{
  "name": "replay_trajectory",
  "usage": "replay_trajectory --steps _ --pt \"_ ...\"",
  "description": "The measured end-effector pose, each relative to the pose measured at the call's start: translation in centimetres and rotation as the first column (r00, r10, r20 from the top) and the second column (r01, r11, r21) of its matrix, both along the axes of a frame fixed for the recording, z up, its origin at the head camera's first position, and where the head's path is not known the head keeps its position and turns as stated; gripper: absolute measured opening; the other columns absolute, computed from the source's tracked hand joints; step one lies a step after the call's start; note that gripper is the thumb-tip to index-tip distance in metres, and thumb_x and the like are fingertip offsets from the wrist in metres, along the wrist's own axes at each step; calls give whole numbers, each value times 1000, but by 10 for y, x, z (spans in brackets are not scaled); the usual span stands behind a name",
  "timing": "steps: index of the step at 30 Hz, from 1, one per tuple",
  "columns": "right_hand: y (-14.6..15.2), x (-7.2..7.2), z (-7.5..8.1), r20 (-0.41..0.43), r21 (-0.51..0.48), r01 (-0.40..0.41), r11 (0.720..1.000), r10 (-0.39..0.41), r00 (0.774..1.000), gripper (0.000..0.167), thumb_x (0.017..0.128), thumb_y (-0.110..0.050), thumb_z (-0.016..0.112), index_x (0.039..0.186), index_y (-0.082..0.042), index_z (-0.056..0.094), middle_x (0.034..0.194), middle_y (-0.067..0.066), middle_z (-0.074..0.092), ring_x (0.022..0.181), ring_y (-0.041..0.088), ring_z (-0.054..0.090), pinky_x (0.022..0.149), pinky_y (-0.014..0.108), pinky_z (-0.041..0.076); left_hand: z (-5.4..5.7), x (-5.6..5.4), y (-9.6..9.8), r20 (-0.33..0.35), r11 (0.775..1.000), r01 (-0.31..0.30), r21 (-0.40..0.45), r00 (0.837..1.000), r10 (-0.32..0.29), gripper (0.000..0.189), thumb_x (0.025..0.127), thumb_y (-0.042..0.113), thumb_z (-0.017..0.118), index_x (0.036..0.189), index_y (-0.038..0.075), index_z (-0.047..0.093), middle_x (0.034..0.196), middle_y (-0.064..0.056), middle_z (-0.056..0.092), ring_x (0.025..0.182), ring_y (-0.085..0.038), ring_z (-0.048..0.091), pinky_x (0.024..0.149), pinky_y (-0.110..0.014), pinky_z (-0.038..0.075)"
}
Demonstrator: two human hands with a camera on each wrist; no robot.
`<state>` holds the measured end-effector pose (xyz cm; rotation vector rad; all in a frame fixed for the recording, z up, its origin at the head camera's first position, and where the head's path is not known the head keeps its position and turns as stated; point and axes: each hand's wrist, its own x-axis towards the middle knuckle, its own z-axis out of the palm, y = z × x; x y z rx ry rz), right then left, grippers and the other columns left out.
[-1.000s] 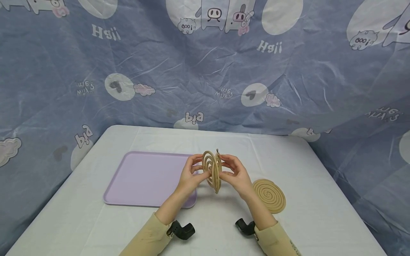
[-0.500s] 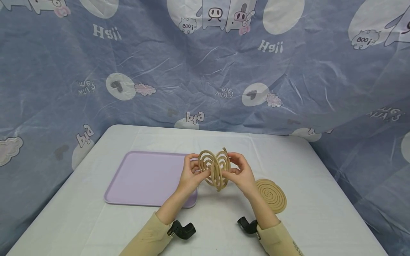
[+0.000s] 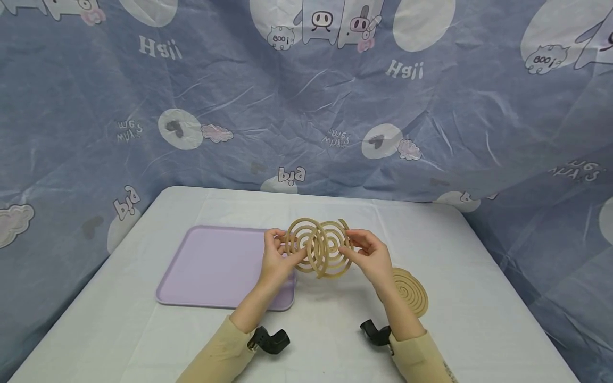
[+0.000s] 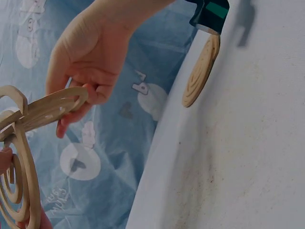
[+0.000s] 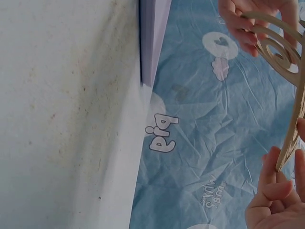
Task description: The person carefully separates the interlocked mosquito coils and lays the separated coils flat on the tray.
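Note:
Two tan mosquito coils hang over the table between my hands, their rings overlapping in the middle. My left hand (image 3: 276,266) pinches the left coil (image 3: 304,219) between thumb and fingers. At the outer edge of the right coil (image 3: 336,276), my right hand (image 3: 377,261) grips it with thumb and fingertips. In the left wrist view the two coils stand at an angle, crossing each other near the left edge. A flat, tightly wound mosquito coil (image 3: 412,292) lies on the table, partly hidden behind my right forearm.
A lilac tray (image 3: 215,266) lies on the left of the white-covered table (image 3: 316,346), its right edge behind my left hand. Black wrist cameras (image 3: 270,340) sit at both cuffs. A blue printed curtain (image 3: 287,96) hangs behind and around the table.
My hands have moved apart, the right one rightward and the left one leftward. The coils, seen nearly edge-on and together before, have swung open to face the head view side by side, still overlapping.

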<state>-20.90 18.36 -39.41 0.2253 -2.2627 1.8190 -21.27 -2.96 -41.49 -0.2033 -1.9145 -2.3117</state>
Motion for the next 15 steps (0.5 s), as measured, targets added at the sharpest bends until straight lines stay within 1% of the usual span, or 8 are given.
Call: replay_trajectory --steps 2,4,6,7,10,12,15 --pt "2 1 2 38 -10 3 1000 -3 999 43 76 -18 79 114 -7 63 113 3 66 96 11 58 70 19 44 0 -1 -2 -8 1000 -9 16 1000 9 59 73 0 77 112 6 32 110 -15 50 99 -32 57 74 -29 55" --pt "4 1 3 61 -27 -9 1000 10 998 43 77 -21 79 114 -7 64 113 0 66 99 10 58 73 19 45 1 -3 -3 -18 1000 -10 27 1000 10 55 73 -3 76 109 4 34 109 -16 51 99 -34 57 72 -28 55" --pt "6 1 3 56 -57 -43 997 46 997 41 78 -19 78 114 -5 63 114 1 66 103 10 58 75 19 47 1 -4 -5 -32 1000 -14 20 999 15 53 73 -5 75 109 1 37 109 -15 50 97 -32 57 70 -24 55" --pt "7 1 4 53 -72 -59 996 63 997 41 78 -18 77 114 -3 63 114 1 66 102 10 58 76 19 47 1 -4 -6 -38 1000 -15 15 999 15 52 73 -6 75 110 0 38 108 -15 49 95 -31 57 68 -23 55" --pt "9 0 3 34 -129 -106 986 112 993 35 80 -12 76 111 0 64 109 0 67 96 11 60 74 21 49 1 -6 -9 -62 1000 -26 -5 998 26 49 73 -7 75 111 -2 44 107 -17 50 85 -23 57 62 -20 53" --pt "11 1 4 32 -165 -125 978 132 991 31 80 -10 75 108 -1 65 103 -2 68 91 11 60 73 21 50 2 -7 -11 -87 1000 -18 -15 996 17 45 74 -7 74 111 -3 49 105 -19 52 79 -18 57 59 -20 53" --pt "13 1 5 26 -203 -134 970 142 989 24 80 -8 74 104 -5 68 95 -5 69 77 10 58 64 21 49 3 -8 -15 -122 1000 25 -19 992 -27 35 76 -7 72 107 -6 56 99 -18 57 70 -13 58 56 -21 53"
